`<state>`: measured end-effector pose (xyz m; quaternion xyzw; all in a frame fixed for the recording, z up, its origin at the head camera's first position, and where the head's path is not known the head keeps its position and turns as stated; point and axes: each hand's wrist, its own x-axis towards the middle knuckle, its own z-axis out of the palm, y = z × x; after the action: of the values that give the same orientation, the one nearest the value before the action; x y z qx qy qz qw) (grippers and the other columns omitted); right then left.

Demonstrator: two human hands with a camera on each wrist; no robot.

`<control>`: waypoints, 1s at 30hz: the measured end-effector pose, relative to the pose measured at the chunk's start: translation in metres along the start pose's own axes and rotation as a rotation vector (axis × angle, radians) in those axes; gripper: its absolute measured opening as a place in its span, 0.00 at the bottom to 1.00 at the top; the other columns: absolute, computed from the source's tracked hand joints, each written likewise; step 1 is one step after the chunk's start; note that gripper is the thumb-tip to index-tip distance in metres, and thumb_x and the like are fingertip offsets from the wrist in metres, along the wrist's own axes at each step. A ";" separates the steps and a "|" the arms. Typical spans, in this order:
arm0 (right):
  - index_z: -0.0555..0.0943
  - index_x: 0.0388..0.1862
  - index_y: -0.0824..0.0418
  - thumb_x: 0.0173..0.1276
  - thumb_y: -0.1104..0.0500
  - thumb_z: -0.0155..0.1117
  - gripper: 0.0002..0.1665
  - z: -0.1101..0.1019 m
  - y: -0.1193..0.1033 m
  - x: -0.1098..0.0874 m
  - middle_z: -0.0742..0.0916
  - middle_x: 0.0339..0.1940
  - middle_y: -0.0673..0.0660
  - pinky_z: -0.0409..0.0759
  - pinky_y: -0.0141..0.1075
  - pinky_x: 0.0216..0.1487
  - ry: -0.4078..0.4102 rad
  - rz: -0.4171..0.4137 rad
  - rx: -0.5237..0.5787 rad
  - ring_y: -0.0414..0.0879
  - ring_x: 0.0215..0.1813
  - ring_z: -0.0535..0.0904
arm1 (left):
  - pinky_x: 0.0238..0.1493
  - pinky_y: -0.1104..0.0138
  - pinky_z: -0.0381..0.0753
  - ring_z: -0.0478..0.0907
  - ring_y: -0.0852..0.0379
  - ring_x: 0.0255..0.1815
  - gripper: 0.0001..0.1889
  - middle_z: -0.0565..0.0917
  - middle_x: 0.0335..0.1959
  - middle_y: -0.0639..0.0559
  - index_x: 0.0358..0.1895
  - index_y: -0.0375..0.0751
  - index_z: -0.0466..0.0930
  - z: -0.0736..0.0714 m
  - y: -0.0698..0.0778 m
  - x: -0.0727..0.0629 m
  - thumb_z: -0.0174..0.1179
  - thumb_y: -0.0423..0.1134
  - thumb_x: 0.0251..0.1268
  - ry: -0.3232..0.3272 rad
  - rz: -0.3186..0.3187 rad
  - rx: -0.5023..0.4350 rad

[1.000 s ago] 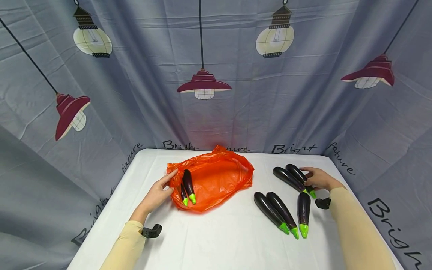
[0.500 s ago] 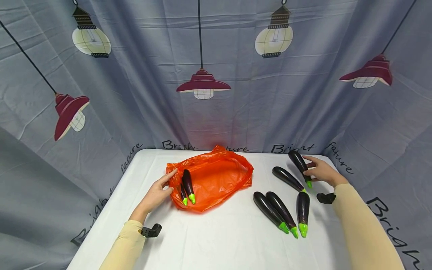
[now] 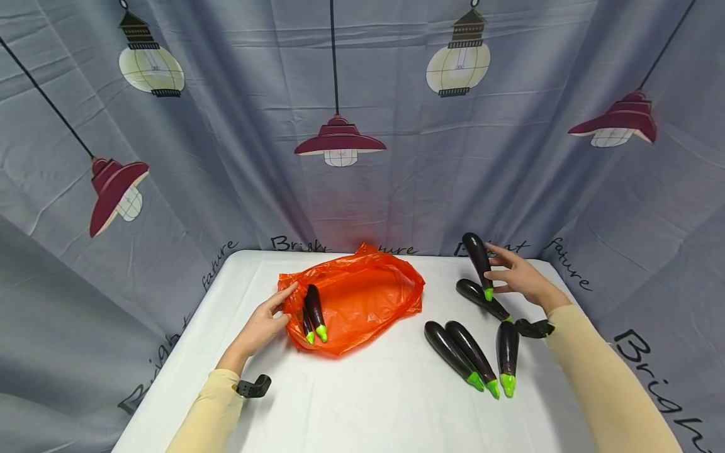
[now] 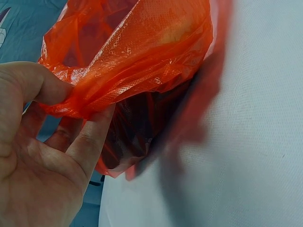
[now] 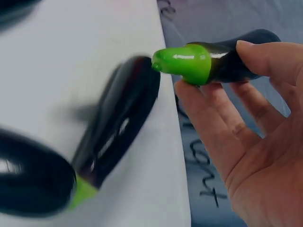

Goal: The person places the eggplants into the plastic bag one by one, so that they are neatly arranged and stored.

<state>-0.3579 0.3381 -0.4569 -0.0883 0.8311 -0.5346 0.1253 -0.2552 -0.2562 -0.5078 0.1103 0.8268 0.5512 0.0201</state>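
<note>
An orange plastic bag [image 3: 368, 308] lies spread with its mouth toward the person, two eggplants [image 3: 314, 308] inside its left part. My left hand [image 3: 262, 326] pinches the bag's left rim; in the left wrist view the thumb and fingers [image 4: 90, 142] grip the thin film. On the right, my right hand [image 3: 522, 277] holds a dark eggplant with a green stem end [image 3: 477, 258] up off the table. The right wrist view shows this eggplant [image 5: 236, 56] between thumb and fingertips. Below it another eggplant [image 3: 476, 294] lies on the table.
Two eggplants lie side by side, the left one [image 3: 450, 352] and the right one [image 3: 472, 355], on the white table [image 3: 362, 409]. A further eggplant [image 3: 508, 352] lies to their right. Patterned grey curtains [image 3: 396, 201] enclose the table's back and sides.
My right hand has lifted one eggplant from beside its neighbour and carried it up, then left. The left hand keeps its place on the bag.
</note>
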 end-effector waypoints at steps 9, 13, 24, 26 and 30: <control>0.50 0.86 0.48 0.73 0.58 0.68 0.52 0.026 -0.010 0.010 0.63 0.76 0.73 0.83 0.59 0.55 -0.027 -0.031 0.055 0.62 0.61 0.80 | 0.74 0.42 0.58 0.53 0.35 0.79 0.39 0.58 0.81 0.46 0.80 0.57 0.63 0.000 -0.002 0.002 0.54 0.26 0.66 -0.003 0.003 0.011; 0.51 0.86 0.50 0.71 0.60 0.69 0.52 0.039 -0.017 0.013 0.64 0.76 0.74 0.83 0.60 0.54 -0.040 -0.036 0.085 0.64 0.60 0.80 | 0.74 0.42 0.59 0.53 0.35 0.79 0.40 0.58 0.81 0.46 0.80 0.58 0.62 -0.001 -0.001 0.001 0.54 0.26 0.66 0.000 -0.004 0.023; 0.55 0.85 0.51 0.69 0.62 0.71 0.52 0.076 -0.025 0.019 0.66 0.75 0.73 0.85 0.56 0.51 -0.124 -0.026 0.212 0.60 0.55 0.85 | 0.74 0.40 0.57 0.54 0.33 0.78 0.39 0.59 0.81 0.44 0.79 0.56 0.65 0.000 0.001 0.001 0.56 0.25 0.65 -0.001 0.006 0.000; 0.56 0.84 0.51 0.69 0.63 0.71 0.51 0.083 -0.026 0.019 0.67 0.75 0.73 0.85 0.57 0.51 -0.151 -0.029 0.243 0.59 0.55 0.85 | 0.74 0.39 0.57 0.54 0.32 0.78 0.39 0.59 0.81 0.43 0.79 0.56 0.65 0.000 0.002 0.001 0.56 0.25 0.65 0.000 0.007 -0.001; 0.56 0.84 0.51 0.70 0.64 0.69 0.49 0.097 -0.028 0.020 0.68 0.75 0.71 0.84 0.58 0.52 -0.211 -0.036 0.286 0.59 0.57 0.83 | 0.75 0.41 0.57 0.54 0.34 0.79 0.39 0.58 0.81 0.45 0.79 0.58 0.64 0.000 0.000 0.002 0.56 0.25 0.66 0.000 -0.003 0.002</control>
<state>-0.3470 0.2372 -0.4724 -0.1399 0.7271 -0.6373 0.2134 -0.2569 -0.2558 -0.5071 0.1089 0.8275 0.5505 0.0207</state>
